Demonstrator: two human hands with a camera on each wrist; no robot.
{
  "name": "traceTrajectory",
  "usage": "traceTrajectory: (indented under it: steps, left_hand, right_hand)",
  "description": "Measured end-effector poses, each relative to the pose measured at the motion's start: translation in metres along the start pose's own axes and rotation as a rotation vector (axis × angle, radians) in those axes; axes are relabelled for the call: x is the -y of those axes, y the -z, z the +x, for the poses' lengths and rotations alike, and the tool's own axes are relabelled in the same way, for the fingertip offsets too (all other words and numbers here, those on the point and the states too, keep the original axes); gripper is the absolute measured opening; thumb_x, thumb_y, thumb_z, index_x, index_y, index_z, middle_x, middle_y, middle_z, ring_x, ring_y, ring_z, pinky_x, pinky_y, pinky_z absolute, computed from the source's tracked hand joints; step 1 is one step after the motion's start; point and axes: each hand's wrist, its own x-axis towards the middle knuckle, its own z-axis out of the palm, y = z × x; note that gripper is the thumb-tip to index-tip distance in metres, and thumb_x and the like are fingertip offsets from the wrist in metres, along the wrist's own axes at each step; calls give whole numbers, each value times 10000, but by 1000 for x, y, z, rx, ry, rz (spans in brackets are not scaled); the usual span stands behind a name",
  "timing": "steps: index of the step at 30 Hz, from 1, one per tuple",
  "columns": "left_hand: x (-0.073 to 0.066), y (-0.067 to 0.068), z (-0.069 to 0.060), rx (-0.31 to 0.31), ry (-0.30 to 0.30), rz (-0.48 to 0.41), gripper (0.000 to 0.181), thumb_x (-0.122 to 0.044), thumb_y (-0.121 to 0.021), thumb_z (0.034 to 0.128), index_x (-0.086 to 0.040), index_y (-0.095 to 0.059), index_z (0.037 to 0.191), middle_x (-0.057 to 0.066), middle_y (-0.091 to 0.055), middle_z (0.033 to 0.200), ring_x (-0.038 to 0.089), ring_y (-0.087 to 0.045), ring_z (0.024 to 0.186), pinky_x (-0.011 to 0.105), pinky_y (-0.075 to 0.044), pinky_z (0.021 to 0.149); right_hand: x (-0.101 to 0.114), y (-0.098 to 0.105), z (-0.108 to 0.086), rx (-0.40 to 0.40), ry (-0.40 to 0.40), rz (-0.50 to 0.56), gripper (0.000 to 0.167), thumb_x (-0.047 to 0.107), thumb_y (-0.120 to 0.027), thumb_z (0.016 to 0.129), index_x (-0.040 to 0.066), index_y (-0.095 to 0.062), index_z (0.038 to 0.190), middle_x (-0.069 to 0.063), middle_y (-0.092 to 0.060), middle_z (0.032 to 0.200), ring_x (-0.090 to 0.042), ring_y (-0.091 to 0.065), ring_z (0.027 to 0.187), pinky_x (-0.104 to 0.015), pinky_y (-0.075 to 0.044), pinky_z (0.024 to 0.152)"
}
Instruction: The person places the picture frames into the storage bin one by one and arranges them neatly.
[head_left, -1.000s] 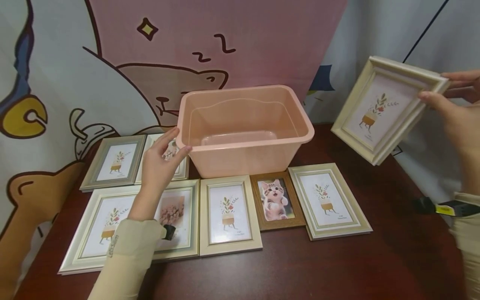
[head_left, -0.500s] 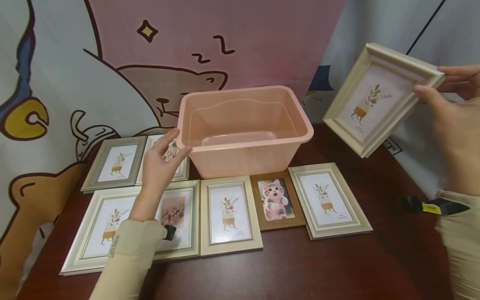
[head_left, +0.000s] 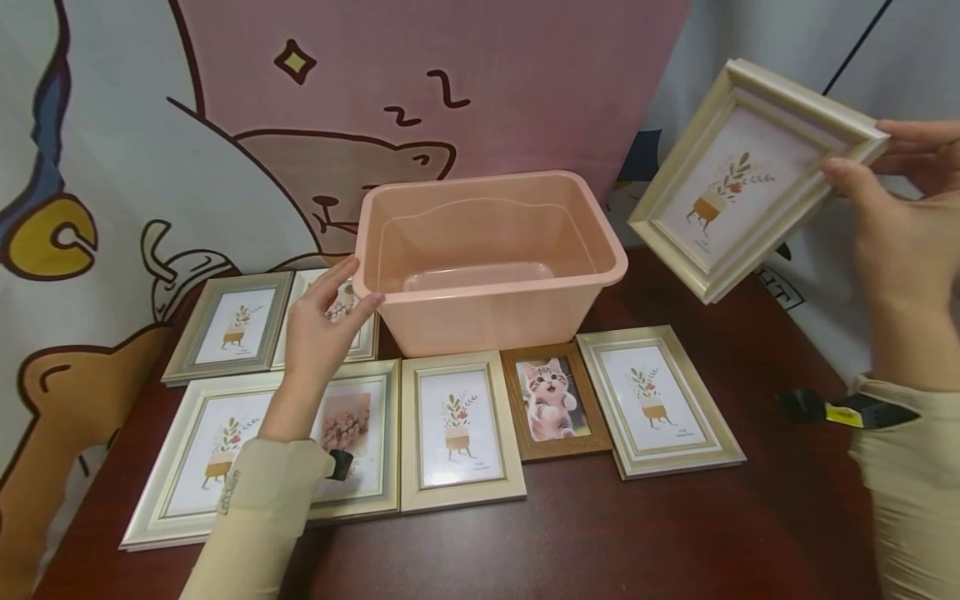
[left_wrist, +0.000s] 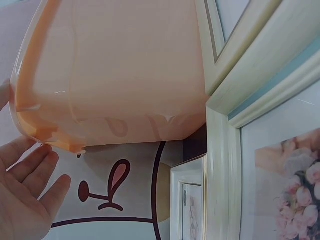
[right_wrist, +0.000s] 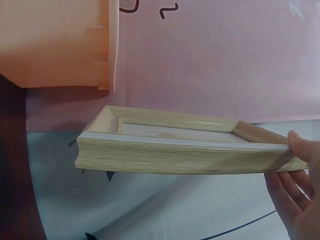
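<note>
My right hand (head_left: 911, 221) pinches the right edge of a cream picture frame (head_left: 712, 258), thumb on the front, held tilted in the air right of the pink bin (head_left: 487, 321). The right wrist view shows the held frame (right_wrist: 185, 157) edge-on, with the thumb above and the fingers of my right hand (right_wrist: 300, 185) below. My left hand (head_left: 318, 325) touches the left rim of the bin with thumb and fingers spread. In the left wrist view, fingertips of my left hand (left_wrist: 30, 185) meet the rim of the bin (left_wrist: 135, 75). The bin's visible inside holds nothing.
A cream frame (head_left: 513, 450), a brown kitten frame (head_left: 596, 417) and another cream frame (head_left: 712, 425) lie before the bin. More frames, including a grey one (head_left: 180, 350), lie at the left, partly under my left arm. A cartoon wall (head_left: 525, 83) stands behind.
My right hand has moved the held frame left and upward, nearer to the bin. My left hand has stayed at the rim, and the bin has not moved.
</note>
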Motion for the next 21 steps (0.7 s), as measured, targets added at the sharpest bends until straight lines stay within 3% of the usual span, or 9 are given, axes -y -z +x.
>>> traceTrajectory:
  steps: [6,21]
  left_hand:
    - [0,0,-1,1,-1,0,581,-306,-735,910,-133,-547,1431,13,-504,1523,219,-417,1454,426,-390,1199]
    - [2,-1,-1,-7,12,-20,577,-316,-741,904,-154,-555,1426,-17,-506,1519,194,-424,1449,408,-399,1194]
  right_hand:
    - [0,-4,-3,-32,56,121,366,84,-881,729,119,-713,1052,86,-710,862,-12,-617,760,-41,-517,650]
    - [12,-19,-3,-62,136,70,327,119,-842,785,155,-702,1078,91,-700,908,-30,-606,800,-65,-537,699]
